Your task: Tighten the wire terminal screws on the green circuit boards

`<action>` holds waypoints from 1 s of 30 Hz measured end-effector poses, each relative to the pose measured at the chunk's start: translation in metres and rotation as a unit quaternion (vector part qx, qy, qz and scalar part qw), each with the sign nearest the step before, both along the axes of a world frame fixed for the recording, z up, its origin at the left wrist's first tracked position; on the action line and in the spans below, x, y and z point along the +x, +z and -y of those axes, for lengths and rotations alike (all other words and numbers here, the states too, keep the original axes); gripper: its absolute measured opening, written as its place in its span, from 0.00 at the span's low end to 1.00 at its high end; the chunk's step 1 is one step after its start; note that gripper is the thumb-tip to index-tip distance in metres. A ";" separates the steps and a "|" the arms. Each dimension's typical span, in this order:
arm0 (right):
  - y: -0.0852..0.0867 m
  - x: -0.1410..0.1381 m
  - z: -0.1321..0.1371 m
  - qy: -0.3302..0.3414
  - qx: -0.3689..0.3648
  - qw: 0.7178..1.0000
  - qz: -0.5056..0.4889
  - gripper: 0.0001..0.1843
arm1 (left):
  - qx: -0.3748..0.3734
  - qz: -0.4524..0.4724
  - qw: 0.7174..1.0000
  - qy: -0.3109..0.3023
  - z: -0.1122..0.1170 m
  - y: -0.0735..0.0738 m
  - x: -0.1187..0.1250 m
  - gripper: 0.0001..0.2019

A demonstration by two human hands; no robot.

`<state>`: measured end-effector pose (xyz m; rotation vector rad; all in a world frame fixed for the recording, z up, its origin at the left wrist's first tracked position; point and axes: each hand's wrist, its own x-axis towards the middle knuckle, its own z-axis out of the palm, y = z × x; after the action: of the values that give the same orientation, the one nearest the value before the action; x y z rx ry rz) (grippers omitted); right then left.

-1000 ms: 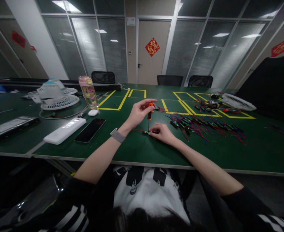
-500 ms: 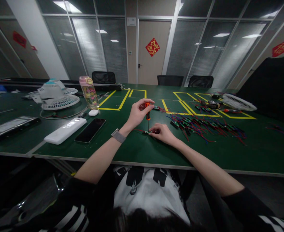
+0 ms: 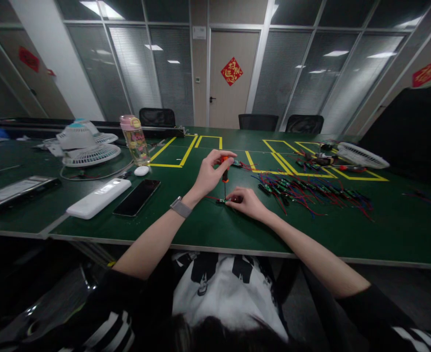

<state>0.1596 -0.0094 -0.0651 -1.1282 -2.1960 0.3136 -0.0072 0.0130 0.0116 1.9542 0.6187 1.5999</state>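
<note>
My left hand (image 3: 210,173) pinches the orange handle of a small screwdriver (image 3: 225,173), held upright with its tip down on a small green circuit board (image 3: 222,200) with red wires. My right hand (image 3: 247,201) presses that board onto the green table (image 3: 208,225), fingers closed around its right end. A grey watch sits on my left wrist.
A pile of similar boards with red and blue wires (image 3: 303,190) lies to the right. On the left are a black phone (image 3: 137,197), a white power bank (image 3: 98,197), a white mouse (image 3: 141,170), a pink-lidded bottle (image 3: 135,139) and a fan (image 3: 87,146). Another fan (image 3: 362,155) lies at far right.
My left fingers have shifted round the screwdriver handle, which has leaned slightly left. The right hand and board have stayed put.
</note>
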 end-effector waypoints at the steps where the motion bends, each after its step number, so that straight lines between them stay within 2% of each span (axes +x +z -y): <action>1: 0.000 0.000 0.000 0.000 0.000 1.000 0.000 0.06 | 0.003 -0.003 1.000 -0.010 0.000 0.000 0.000 0.10; 4: 0.001 -0.001 0.001 -0.001 -0.001 1.000 -0.001 0.06 | -0.017 0.001 0.996 -0.087 0.000 0.000 0.001 0.14; 6: 0.001 -0.001 0.002 -0.005 -0.003 1.000 -0.003 0.05 | -0.035 0.012 0.992 -0.118 -0.001 0.000 0.001 0.15; 13: 0.000 -0.002 0.002 -0.006 -0.005 1.000 -0.011 0.05 | -0.018 0.013 0.999 -0.033 0.002 0.000 0.002 0.11; 21: -0.003 -0.001 -0.001 0.000 -0.019 1.000 -0.019 0.06 | -0.038 0.020 0.993 -0.111 -0.001 -0.002 0.003 0.14; 26: -0.004 -0.001 -0.001 0.000 -0.043 0.998 -0.045 0.08 | -0.056 0.031 0.993 -0.098 0.000 -0.001 0.004 0.13; 30: -0.003 -0.001 0.000 0.009 -0.055 0.996 -0.062 0.08 | -0.036 0.031 0.997 -0.060 0.003 -0.001 0.006 0.10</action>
<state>0.1581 -0.0093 -0.0679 -1.1163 -2.1022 0.5059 -0.0016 0.0096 0.0106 1.8461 0.5168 1.5383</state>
